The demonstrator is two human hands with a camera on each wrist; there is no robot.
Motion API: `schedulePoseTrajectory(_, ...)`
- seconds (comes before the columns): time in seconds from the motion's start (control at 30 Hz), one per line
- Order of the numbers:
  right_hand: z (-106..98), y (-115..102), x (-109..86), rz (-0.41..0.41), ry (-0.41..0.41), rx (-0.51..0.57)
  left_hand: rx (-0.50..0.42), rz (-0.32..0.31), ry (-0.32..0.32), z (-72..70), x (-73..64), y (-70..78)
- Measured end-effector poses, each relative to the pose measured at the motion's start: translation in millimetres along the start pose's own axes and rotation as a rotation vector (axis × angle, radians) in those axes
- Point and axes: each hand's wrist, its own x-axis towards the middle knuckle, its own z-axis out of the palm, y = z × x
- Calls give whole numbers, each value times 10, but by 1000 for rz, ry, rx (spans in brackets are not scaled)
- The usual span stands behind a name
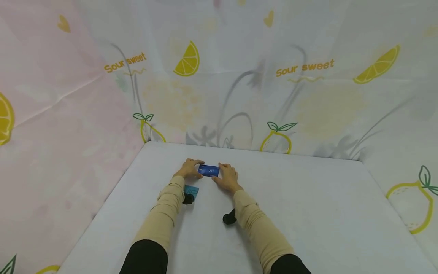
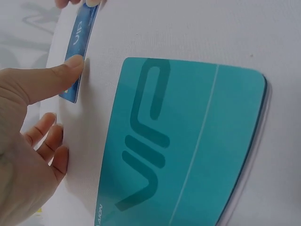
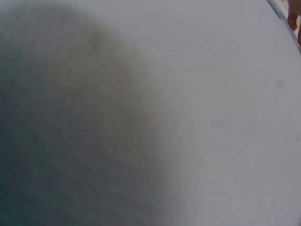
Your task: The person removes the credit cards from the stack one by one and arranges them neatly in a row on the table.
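A dark blue VIP card [image 1: 209, 170] is held by its short ends between both hands towards the back of the table. My left hand [image 1: 189, 168] pinches the left end; in the left wrist view its thumb [image 2: 74, 61] presses on the card's face. At the other end, my right hand [image 1: 228, 177] grips the card with thumb and fingers. Nearer to me, a teal VIP card [image 1: 192, 191] lies on the white surface, partly covered by the left sleeve and wrist camera. In the left wrist view this teal card [image 2: 183, 136] shows large and flat.
A white-covered table [image 1: 308, 213] spreads around the hands, with a lemon-printed backdrop [image 1: 232, 95] behind and at the sides. Black wrist cameras [image 1: 229, 217] stick out under the forearms. A dark blur [image 3: 70, 132] fills the left of the right wrist view.
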Motion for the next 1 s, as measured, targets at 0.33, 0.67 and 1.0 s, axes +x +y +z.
schedulePoseTrajectory(0.33, 3, 41, -52, -57, 131, 111, 6, 235, 152, 612, 1048, -992)
schedulePoseTrajectory(0.67, -80, -7, -149, -135, 229, 242, -191, 286, 171, 65, -130, -104)
schedulePoseTrajectory(1.0, -121, -167, -266, -196, 179, 268, -192, 372, 186, -127, -531, -165)
